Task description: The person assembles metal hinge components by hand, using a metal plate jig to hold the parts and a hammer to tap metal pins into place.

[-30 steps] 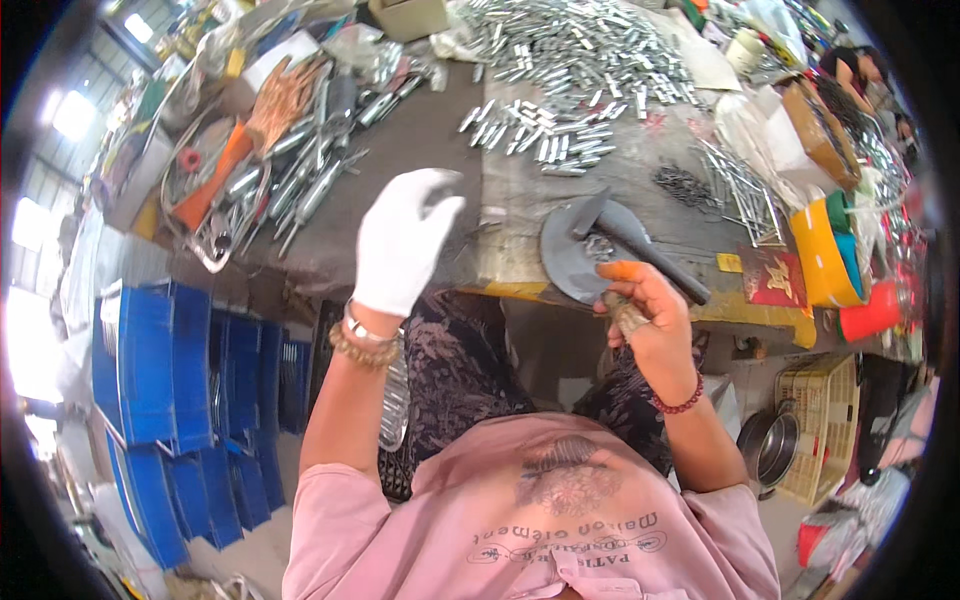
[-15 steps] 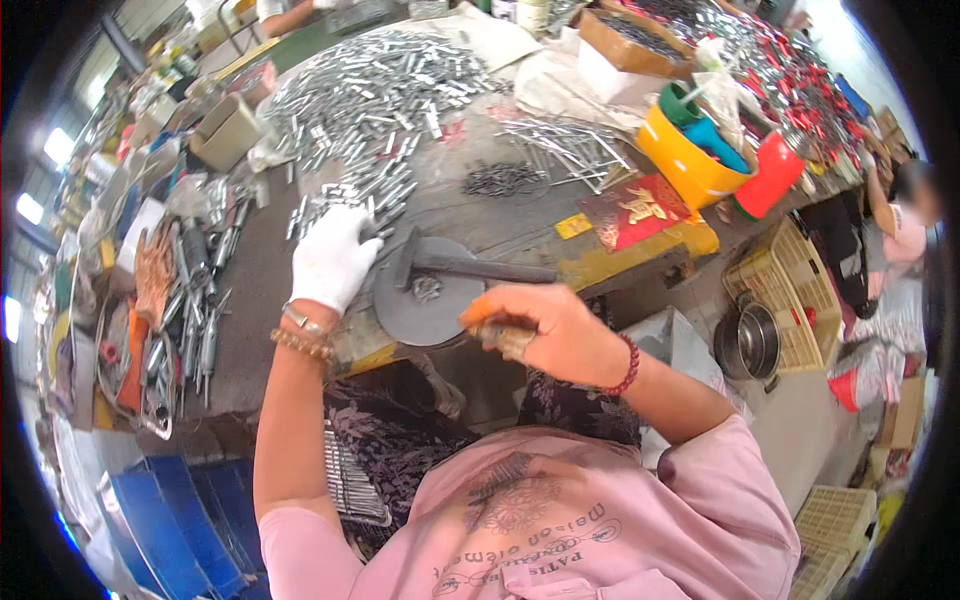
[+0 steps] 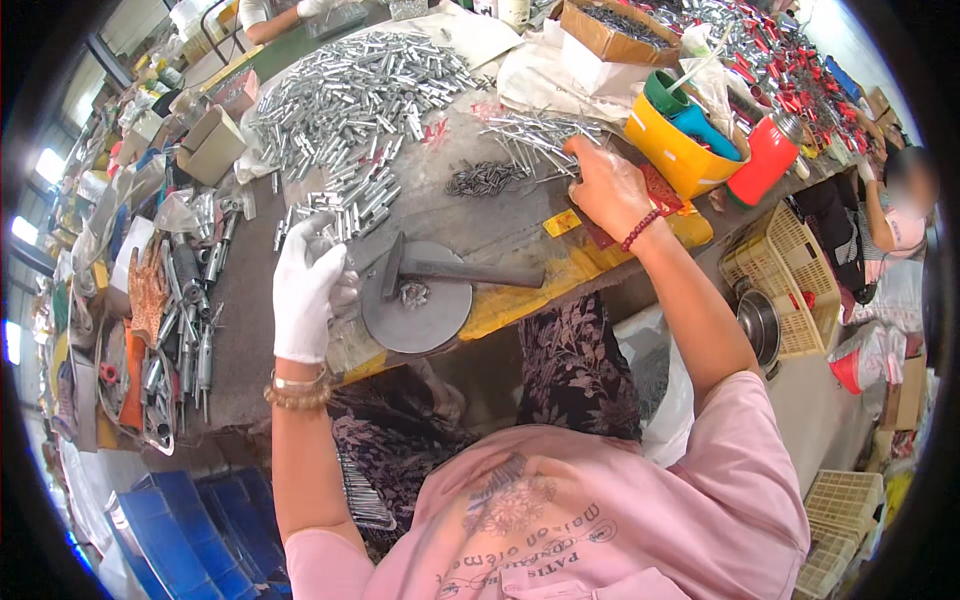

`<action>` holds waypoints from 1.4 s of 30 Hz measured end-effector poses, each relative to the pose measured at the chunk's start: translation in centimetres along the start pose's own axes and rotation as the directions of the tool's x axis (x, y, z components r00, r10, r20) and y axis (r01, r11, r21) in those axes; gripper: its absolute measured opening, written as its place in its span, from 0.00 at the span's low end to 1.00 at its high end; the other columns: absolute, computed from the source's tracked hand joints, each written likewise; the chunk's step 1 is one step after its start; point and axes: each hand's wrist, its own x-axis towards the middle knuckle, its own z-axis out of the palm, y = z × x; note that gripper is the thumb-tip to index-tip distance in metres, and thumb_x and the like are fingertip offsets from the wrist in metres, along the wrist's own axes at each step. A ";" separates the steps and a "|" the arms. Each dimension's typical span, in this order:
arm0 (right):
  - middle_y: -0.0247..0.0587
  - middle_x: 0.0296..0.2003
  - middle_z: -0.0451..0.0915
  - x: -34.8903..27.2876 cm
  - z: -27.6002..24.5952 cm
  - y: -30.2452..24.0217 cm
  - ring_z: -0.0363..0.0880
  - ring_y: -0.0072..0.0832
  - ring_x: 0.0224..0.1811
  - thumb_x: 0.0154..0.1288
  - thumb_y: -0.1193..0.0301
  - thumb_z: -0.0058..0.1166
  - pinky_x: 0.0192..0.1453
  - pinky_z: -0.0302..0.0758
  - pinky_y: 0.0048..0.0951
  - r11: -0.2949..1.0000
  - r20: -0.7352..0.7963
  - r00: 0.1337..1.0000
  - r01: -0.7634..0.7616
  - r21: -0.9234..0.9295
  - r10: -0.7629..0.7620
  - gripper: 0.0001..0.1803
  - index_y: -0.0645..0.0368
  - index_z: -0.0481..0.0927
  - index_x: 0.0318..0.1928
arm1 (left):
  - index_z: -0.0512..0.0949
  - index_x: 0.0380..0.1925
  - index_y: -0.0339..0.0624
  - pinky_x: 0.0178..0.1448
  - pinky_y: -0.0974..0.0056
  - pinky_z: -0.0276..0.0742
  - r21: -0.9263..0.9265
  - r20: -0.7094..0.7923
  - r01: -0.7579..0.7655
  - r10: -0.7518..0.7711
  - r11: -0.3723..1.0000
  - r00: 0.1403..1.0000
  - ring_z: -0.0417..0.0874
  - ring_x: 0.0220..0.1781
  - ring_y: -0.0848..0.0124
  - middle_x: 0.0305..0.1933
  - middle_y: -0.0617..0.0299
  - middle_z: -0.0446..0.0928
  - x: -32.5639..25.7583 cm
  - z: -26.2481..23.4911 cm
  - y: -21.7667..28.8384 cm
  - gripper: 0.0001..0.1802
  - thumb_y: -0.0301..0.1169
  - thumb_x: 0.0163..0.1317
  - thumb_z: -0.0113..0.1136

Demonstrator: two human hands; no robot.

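Observation:
My left hand [image 3: 306, 290], in a white glove, is at the near edge of a heap of short silvery metal tubes [image 3: 365, 85]; its bent fingers close on what looks like one tube. My right hand [image 3: 612, 190], bare, reaches to the far right, its fingertips closed at the ends of thin metal rods [image 3: 530, 135]. Between my hands, a hammer [image 3: 470, 271] lies across a round grey metal disc [image 3: 440, 325]. Small shiny bits [image 3: 413, 294] rest on the disc by the hammer head. A small pile of dark metal pins [image 3: 484, 178] lies beyond the disc.
A yellow container [image 3: 672, 150] and a red bottle [image 3: 765, 160] stand right of the rods. Tools and an orange glove [image 3: 150, 290] crowd the left side. Red-handled parts [image 3: 740, 50] heap at far right. A yellow crate [image 3: 775, 285] stands on the floor. Other people work nearby.
My right hand has moved from beside the disc, away and rightward to the rods. My left hand stays by the tubes, with its thumb and fingers drawn together. The hammer stays on the disc.

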 end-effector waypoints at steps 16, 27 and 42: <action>0.40 0.45 0.87 -7.5 0.3 -12.4 0.90 0.24 0.48 0.71 0.84 0.58 0.46 0.83 0.25 0.089 0.234 0.914 -0.216 0.972 -0.332 0.14 0.59 0.81 0.53 | 0.87 0.45 0.34 0.52 0.71 0.79 0.288 0.124 -0.120 0.087 0.950 0.988 0.82 0.45 0.80 0.46 0.65 0.85 -7.0 -0.7 -2.8 0.09 0.24 0.67 0.74; 0.41 0.40 0.83 -8.7 -0.1 -13.8 0.87 0.43 0.44 0.57 0.77 0.69 0.49 0.82 0.42 0.743 0.032 0.874 0.392 0.542 -0.485 0.10 0.56 0.85 0.40 | 0.89 0.43 0.39 0.54 0.59 0.81 0.560 0.228 -0.455 0.398 0.692 0.888 0.85 0.46 0.59 0.42 0.55 0.84 -7.2 -0.9 -2.9 0.11 0.24 0.60 0.77; 0.36 0.39 0.77 -8.2 0.2 -13.8 0.82 0.39 0.45 0.53 0.76 0.67 0.53 0.78 0.42 0.663 -0.131 0.712 0.694 0.282 -0.690 0.08 0.53 0.84 0.36 | 0.89 0.41 0.38 0.53 0.59 0.79 0.500 0.223 -0.377 0.305 0.779 0.926 0.84 0.46 0.60 0.41 0.57 0.83 -7.9 -0.7 -2.9 0.09 0.24 0.61 0.76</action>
